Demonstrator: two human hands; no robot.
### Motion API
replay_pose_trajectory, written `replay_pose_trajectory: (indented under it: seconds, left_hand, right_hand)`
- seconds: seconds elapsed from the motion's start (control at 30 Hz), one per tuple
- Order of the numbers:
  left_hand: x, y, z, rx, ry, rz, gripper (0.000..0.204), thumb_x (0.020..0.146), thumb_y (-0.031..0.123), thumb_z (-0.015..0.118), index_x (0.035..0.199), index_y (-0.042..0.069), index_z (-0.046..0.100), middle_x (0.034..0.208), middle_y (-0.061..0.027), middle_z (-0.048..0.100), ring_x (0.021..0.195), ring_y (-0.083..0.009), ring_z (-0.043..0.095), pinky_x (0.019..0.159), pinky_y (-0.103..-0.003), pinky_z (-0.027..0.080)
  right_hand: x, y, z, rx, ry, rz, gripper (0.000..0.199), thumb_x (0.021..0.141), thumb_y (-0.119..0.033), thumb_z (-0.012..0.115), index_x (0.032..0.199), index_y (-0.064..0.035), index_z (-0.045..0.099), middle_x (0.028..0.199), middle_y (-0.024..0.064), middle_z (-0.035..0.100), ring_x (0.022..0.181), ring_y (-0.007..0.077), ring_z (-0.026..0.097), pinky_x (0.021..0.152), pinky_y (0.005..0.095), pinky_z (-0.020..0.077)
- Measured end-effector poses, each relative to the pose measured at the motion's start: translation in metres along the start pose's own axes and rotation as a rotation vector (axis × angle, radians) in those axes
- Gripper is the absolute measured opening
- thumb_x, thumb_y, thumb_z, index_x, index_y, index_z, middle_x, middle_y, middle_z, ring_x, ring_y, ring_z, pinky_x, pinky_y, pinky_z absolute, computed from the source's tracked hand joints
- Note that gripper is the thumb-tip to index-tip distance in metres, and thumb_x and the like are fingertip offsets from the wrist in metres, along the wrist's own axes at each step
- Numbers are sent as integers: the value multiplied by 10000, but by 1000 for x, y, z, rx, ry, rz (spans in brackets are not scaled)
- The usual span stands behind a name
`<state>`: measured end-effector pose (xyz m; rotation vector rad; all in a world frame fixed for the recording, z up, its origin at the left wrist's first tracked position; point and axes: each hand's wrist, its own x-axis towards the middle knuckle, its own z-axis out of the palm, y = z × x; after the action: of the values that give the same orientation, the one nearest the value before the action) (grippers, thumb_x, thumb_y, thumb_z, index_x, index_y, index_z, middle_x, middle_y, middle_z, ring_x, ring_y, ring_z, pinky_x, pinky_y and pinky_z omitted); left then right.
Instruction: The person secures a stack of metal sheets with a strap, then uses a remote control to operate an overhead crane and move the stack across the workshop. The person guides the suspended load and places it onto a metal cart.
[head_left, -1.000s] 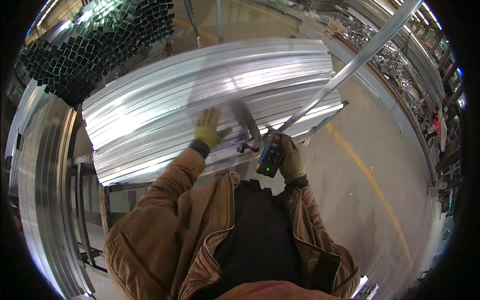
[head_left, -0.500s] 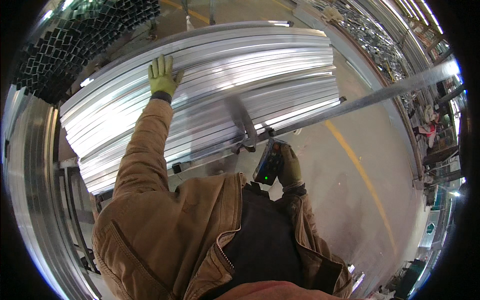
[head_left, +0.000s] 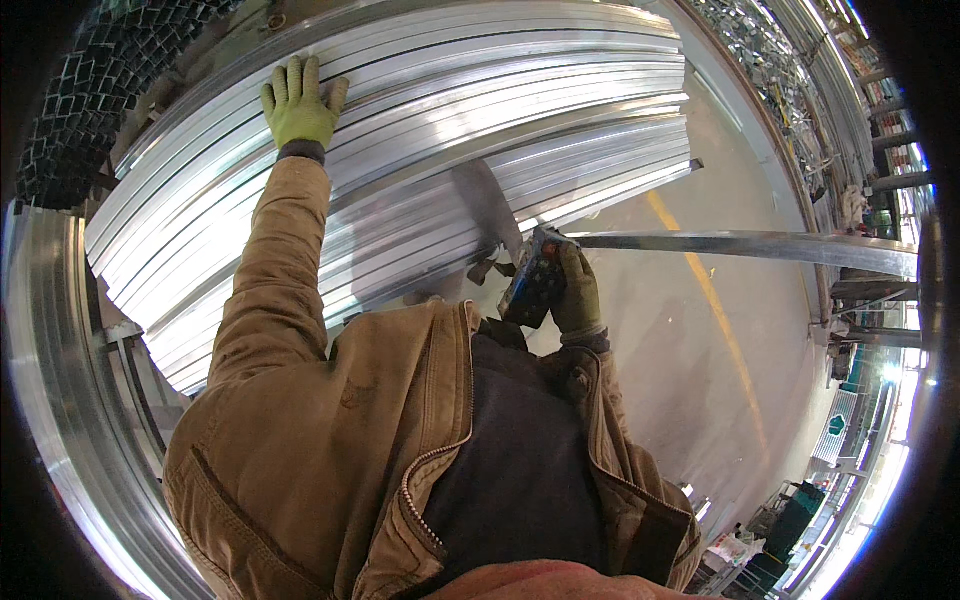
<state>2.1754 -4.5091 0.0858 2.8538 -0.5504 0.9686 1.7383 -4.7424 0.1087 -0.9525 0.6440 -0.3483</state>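
A wide stack of long shiny aluminium profiles (head_left: pixel 470 110) lies in front of me. My left hand (head_left: pixel 297 104), in a yellow-green glove, rests flat with fingers spread on the far upper left of the stack, arm stretched out. My right hand (head_left: pixel 575 290), also gloved, grips a dark handheld controller with buttons (head_left: pixel 531 285) near my chest. A single long metal profile (head_left: pixel 760 247) reaches from beside the controller out to the right, above the floor.
Dark square tubes (head_left: pixel 90 90) are stacked at the upper left. More metal profiles (head_left: pixel 50 380) run along the left edge. Racks of metal stock (head_left: pixel 800 90) line the upper right. A yellow line (head_left: pixel 715 310) marks the concrete floor.
My left hand moved from the middle of the stack up to its far left part. The long single profile swung from pointing up-right to nearly level.
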Motion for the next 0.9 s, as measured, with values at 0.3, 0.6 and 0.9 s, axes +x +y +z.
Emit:
replay_pose_trajectory:
  seconds: [0.3, 0.6, 0.9]
  left_hand:
    - [-1, -2, 8, -80, 119, -13, 706, 998, 613, 539, 1548, 178, 459, 1601, -146, 443, 1486, -367, 381, 1219, -558, 262]
    - [-3, -3, 7, -159, 224, -15, 664, 985, 538, 606, 1517, 156, 502, 1583, -141, 477, 1471, -387, 410, 1214, -566, 290]
    - [-1, -7, 8, -229, 297, 5, 645, 958, 521, 656, 1474, 152, 541, 1522, -148, 533, 1428, -385, 457, 1204, -565, 312]
  right_hand:
    - [-8, 6, -6, 2, 58, 55, 419, 1071, -356, 585, 1273, 9, 622, 1120, 94, 699, 956, 179, 677, 832, 326, 567]
    - [-17, 5, -23, -109, 10, 23, 445, 1048, -392, 629, 1304, -28, 631, 1148, 74, 711, 986, 181, 696, 863, 344, 582]
    - [-22, 6, -21, -141, -16, 13, 406, 1086, -351, 552, 1317, -27, 630, 1152, 62, 698, 1021, 160, 666, 865, 304, 561]
